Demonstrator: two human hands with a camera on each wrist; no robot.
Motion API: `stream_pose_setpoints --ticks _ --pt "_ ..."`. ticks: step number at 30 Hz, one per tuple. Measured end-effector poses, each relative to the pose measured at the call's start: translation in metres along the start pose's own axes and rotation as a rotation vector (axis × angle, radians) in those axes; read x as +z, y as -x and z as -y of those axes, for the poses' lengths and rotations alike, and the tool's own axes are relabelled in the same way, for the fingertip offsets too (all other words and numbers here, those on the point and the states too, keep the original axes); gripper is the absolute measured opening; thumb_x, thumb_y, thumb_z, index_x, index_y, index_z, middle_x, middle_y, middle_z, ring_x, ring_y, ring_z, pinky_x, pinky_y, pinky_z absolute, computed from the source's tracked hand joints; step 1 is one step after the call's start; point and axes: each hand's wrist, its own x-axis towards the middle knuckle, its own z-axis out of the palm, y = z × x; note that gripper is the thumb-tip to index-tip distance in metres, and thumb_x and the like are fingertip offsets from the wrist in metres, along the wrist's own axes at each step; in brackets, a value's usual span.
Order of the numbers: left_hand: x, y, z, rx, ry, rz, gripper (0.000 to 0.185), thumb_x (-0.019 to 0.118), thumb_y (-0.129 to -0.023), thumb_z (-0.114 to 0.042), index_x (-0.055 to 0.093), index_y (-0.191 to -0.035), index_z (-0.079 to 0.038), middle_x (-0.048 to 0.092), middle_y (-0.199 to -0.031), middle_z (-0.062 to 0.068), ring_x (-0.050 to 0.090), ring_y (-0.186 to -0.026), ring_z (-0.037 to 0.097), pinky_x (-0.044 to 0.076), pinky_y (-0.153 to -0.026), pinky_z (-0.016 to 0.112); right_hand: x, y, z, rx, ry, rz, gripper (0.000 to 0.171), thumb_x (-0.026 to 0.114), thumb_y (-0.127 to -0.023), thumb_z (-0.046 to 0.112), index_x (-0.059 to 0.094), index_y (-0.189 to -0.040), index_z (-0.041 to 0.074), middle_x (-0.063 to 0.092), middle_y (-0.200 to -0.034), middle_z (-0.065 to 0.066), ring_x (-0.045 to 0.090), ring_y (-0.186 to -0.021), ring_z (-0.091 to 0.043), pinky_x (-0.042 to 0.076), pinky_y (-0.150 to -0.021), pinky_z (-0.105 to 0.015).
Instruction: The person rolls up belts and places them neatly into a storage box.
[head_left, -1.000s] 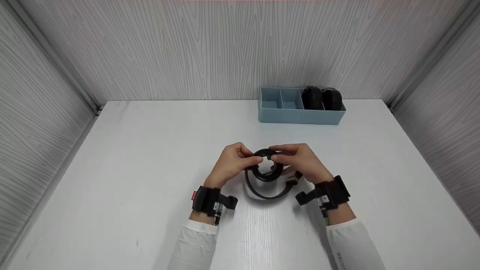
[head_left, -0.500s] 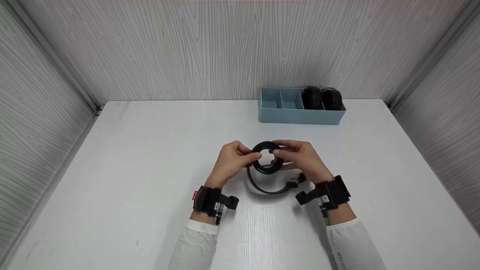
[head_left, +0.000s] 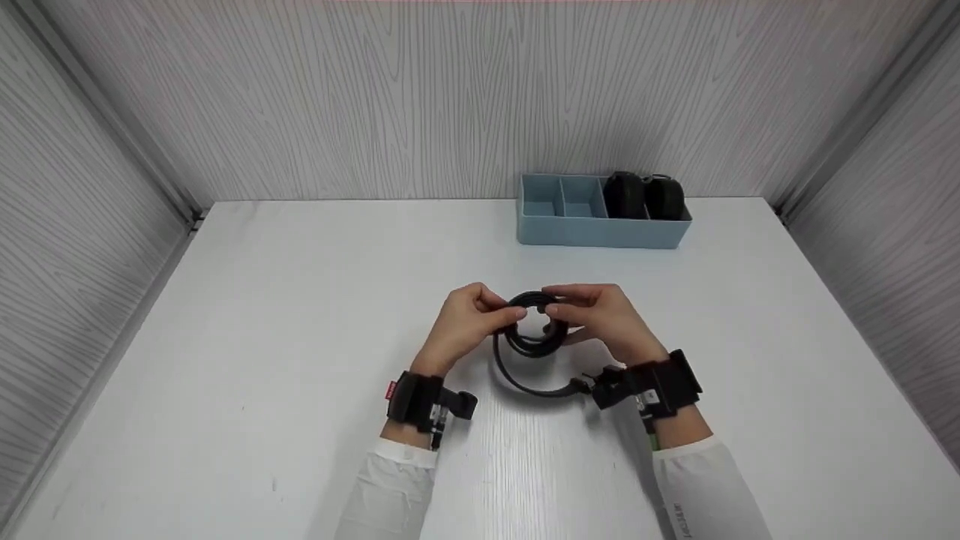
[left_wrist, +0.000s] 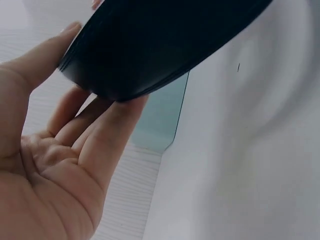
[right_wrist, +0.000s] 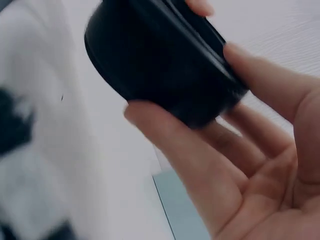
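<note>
A black belt (head_left: pixel 534 348), wound into a ring-shaped coil, is held up between both hands over the white table. My left hand (head_left: pixel 466 322) pinches the coil's left side, thumb on the near face. On its other side my right hand (head_left: pixel 613 322) holds the coil between thumb and fingers. From the coil a loose length hangs in a curve, its buckle-like end (head_left: pixel 581 385) beside the right wrist's camera mount. Both wrist views show the broad dark band (left_wrist: pixel 145 50) of the coil close up, gripped near its edges.
A light blue divided box (head_left: pixel 600 233) stands at the back of the table (head_left: pixel 300 337), against the wood-grain wall. Two black rolled items (head_left: pixel 625 196) fill its right compartments. Panels (head_left: pixel 82 225) close off both sides.
The coil rose a little, then came down again, turning between the fingers. The hanging buckle end has swung down and right toward the right wrist mount. Both hands stay nearly in place.
</note>
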Motion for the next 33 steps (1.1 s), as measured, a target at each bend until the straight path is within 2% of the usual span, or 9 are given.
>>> stream_pose_setpoints --ticks 4,8,14,19,22,25,29,33 --pt "0.001 -0.001 0.002 0.002 0.047 -0.050 0.030 0.086 -0.088 -0.019 0.066 -0.102 -0.001 0.077 -0.091 0.010 0.073 -0.081 0.017 0.059 -0.075 0.029 0.004 -0.002 -0.004 0.004 -0.091 -0.059 0.045 0.077 -0.097 0.017 0.065 -0.138 0.002 0.071 -0.122 -0.025 0.075 -0.096 -0.027 0.063 -0.078 -0.045" --pt "-0.001 0.000 0.002 0.014 0.045 -0.060 0.027 0.086 -0.087 -0.016 0.067 -0.098 -0.001 0.076 -0.087 0.010 0.071 -0.076 0.016 0.057 -0.071 0.027 0.005 -0.003 -0.005 0.022 -0.114 -0.040 0.047 0.076 -0.097 0.017 0.064 -0.139 0.002 0.070 -0.124 -0.024 0.075 -0.097 -0.027 0.062 -0.081 -0.047" --pt "-0.004 0.001 -0.001 0.016 0.003 -0.005 0.026 0.085 -0.088 -0.017 0.067 -0.097 -0.001 0.077 -0.087 0.009 0.073 -0.078 0.017 0.058 -0.072 0.028 -0.001 -0.001 -0.002 0.030 -0.048 0.033 0.054 0.078 -0.096 0.021 0.060 -0.143 0.002 0.067 -0.128 -0.030 0.075 -0.099 -0.030 0.062 -0.082 -0.047" --pt "-0.005 0.002 -0.001 -0.005 -0.049 0.075 0.025 0.084 -0.089 -0.020 0.068 -0.097 -0.003 0.077 -0.089 0.009 0.075 -0.082 0.020 0.057 -0.074 0.029 -0.005 0.000 -0.002 0.043 0.061 0.096 0.056 0.079 -0.095 0.023 0.060 -0.144 0.003 0.070 -0.128 -0.021 0.074 -0.101 -0.028 0.063 -0.077 -0.046" --pt "-0.005 0.001 -0.001 -0.010 -0.052 0.086 0.026 0.085 -0.089 -0.021 0.068 -0.098 -0.003 0.077 -0.090 0.009 0.075 -0.083 0.020 0.057 -0.074 0.029 -0.004 0.001 -0.002 0.041 0.073 0.092 0.051 0.079 -0.095 0.022 0.064 -0.140 0.005 0.072 -0.124 -0.020 0.073 -0.101 -0.027 0.063 -0.074 -0.045" --pt "-0.003 0.000 0.000 -0.017 -0.016 0.050 0.028 0.085 -0.088 -0.021 0.067 -0.100 -0.004 0.077 -0.091 0.009 0.075 -0.085 0.020 0.058 -0.076 0.030 -0.003 0.001 -0.001 0.029 0.028 0.051 0.047 0.080 -0.095 0.021 0.067 -0.137 0.004 0.072 -0.122 -0.022 0.074 -0.101 -0.029 0.063 -0.074 -0.044" --pt "0.000 -0.002 0.001 -0.017 0.047 -0.033 0.030 0.086 -0.087 -0.021 0.067 -0.102 -0.003 0.077 -0.095 0.010 0.074 -0.087 0.020 0.058 -0.078 0.030 0.002 0.000 -0.002 0.016 -0.071 -0.035 0.046 0.079 -0.095 0.019 0.066 -0.137 0.003 0.071 -0.123 -0.022 0.074 -0.100 -0.028 0.063 -0.077 -0.043" --pt "0.001 -0.002 0.001 0.013 0.052 -0.089 0.029 0.087 -0.087 -0.019 0.067 -0.101 -0.002 0.076 -0.094 0.010 0.073 -0.084 0.019 0.057 -0.076 0.029 0.006 -0.003 -0.003 0.013 -0.149 -0.082 0.046 0.077 -0.096 0.016 0.064 -0.139 0.003 0.070 -0.126 -0.024 0.075 -0.096 -0.026 0.062 -0.079 -0.044"
